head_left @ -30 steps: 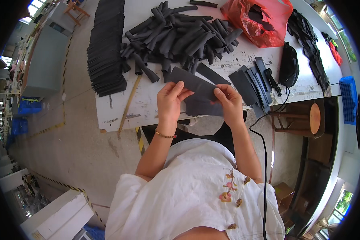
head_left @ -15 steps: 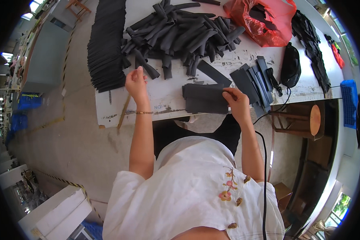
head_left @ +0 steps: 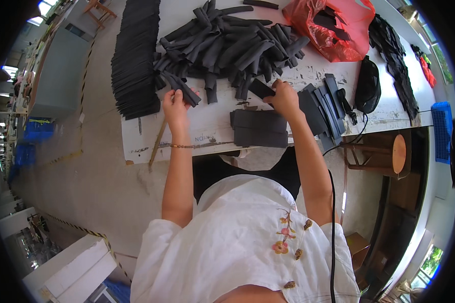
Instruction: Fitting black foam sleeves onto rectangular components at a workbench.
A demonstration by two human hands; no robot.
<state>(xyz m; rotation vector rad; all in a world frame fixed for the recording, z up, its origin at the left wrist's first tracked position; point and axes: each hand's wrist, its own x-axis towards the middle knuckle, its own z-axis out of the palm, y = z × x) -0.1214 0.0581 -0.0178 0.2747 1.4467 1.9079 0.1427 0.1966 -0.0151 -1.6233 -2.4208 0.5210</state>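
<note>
My left hand point(head_left: 176, 111) pinches the near end of a curled black strip point(head_left: 185, 92) at the edge of a loose heap of curled black strips point(head_left: 237, 43). To the right, my right hand point(head_left: 286, 100) has its thumb and fingers closed on a flat black strip point(head_left: 260, 89), which tilts toward the heap. Between my hands, near the table's front edge, flat black pieces point(head_left: 260, 128) lie overlapping. Right of my right hand, more flat black strips point(head_left: 316, 108) lie fanned out, partly covered by my wrist.
A long, tight row of black strips point(head_left: 135, 60) runs along the left of the white table point(head_left: 207, 134). At the back right sit a red plastic bag point(head_left: 354, 30), a black mesh pouch point(head_left: 367, 83) and a cord. A wooden stool point(head_left: 398, 154) stands under the table's right side.
My right hand has left the flat pieces and moved up and left to the single flat strip. My left hand, free before, has come down slightly and now grips a curled strip.
</note>
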